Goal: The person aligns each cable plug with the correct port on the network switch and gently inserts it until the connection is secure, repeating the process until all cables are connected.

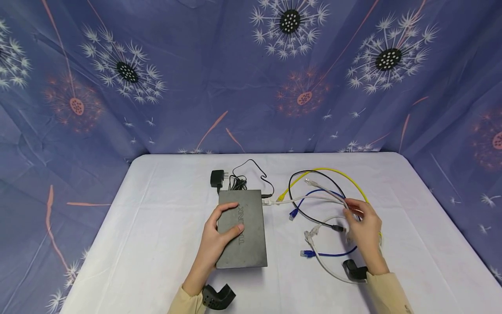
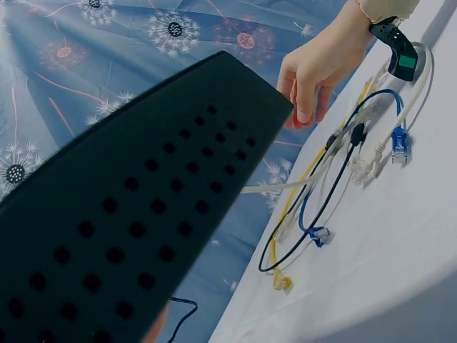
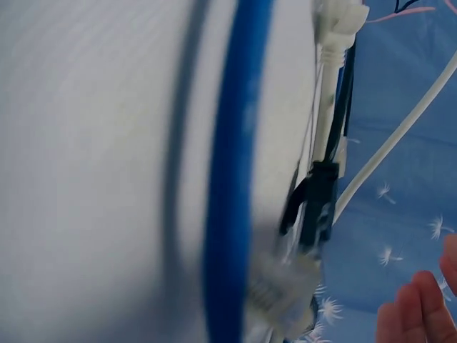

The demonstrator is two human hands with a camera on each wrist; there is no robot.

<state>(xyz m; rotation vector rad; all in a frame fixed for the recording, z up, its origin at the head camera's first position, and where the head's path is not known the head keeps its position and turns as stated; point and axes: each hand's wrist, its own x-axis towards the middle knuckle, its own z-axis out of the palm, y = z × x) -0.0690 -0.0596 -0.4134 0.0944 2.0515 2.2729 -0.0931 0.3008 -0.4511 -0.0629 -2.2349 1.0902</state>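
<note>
A flat black network switch (image 1: 251, 248) with an embossed TP-LINK logo is in my left hand (image 1: 221, 235); the thumb and index finger lie on its top, and the other fingers are hidden. Its side with rows of vent holes fills much of the left wrist view. A white network cable (image 1: 290, 200) runs from its right side to the cable pile. My right hand (image 1: 364, 222) hovers over the pile with loosely bent fingers. In the right wrist view its fingers (image 3: 414, 311) show apart from the white cable (image 3: 400, 136), with nothing visibly gripped.
Under and left of my right hand lie a yellow cable (image 1: 349, 174), blue cable (image 1: 333, 254), black cable (image 1: 292, 181) and grey-white cables (image 1: 325, 266) with plugs. A black power adapter (image 1: 217, 179) lies behind the switch, its coiled cord (image 1: 238, 183) beside it. A patterned curtain (image 1: 219, 65) hangs behind the table.
</note>
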